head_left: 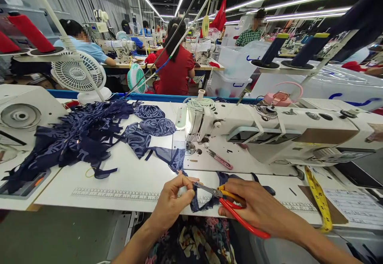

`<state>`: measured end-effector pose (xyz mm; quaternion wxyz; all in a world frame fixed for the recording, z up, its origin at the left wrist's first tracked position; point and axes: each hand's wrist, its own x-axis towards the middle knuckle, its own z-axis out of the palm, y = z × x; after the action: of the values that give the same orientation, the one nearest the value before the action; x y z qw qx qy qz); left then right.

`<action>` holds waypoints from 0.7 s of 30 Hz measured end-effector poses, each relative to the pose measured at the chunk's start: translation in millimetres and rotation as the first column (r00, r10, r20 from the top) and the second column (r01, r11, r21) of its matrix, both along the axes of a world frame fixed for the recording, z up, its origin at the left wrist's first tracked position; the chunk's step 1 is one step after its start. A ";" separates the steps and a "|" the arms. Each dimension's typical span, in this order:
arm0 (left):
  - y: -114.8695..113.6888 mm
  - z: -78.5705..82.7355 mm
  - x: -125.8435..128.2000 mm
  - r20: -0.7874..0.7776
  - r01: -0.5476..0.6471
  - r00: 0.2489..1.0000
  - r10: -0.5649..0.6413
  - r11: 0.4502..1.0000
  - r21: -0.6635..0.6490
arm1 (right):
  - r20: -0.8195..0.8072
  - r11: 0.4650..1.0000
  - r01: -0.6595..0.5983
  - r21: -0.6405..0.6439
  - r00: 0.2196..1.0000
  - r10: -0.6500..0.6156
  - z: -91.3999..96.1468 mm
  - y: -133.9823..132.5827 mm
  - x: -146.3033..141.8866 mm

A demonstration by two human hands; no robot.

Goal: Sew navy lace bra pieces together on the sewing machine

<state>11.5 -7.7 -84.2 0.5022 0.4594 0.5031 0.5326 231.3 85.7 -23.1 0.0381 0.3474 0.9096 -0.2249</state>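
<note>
My left hand pinches a piece of navy lace fabric at the front edge of the white sewing table. My right hand grips red and yellow thread snips, whose metal blades touch the lace just beside my left fingertips. The lace hangs down between both hands. A strip of the same navy fabric runs from there back to the needle of the white sewing machine.
A heap of navy lace pieces covers the table's left side. Pink tweezers lie on the machine bed. A yellow tape measure lies at right. A white fan stands behind. Other people sew at machines beyond.
</note>
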 end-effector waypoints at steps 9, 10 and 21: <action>-2.3 -1.3 0.0 0.004 -0.007 1.000 0.008 1.000 -0.002 | -0.164 0.994 -0.002 0.106 0.986 0.020 -15.0 -0.6 11.0; -2.7 -1.3 -0.6 -0.005 -0.012 1.000 0.012 1.000 -0.005 | -0.176 0.991 0.021 0.134 0.984 0.003 -18.0 1.9 15.1; 8.2 11.5 0.6 -0.268 -0.038 0.961 0.068 0.993 0.116 | -0.226 0.887 0.422 0.190 0.897 -0.379 -20.3 26.6 67.8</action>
<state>12.2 0.5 -72.7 0.3880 0.5413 0.5495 0.5045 299.1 112.3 -43.3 -0.1341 0.5080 0.8375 -0.1501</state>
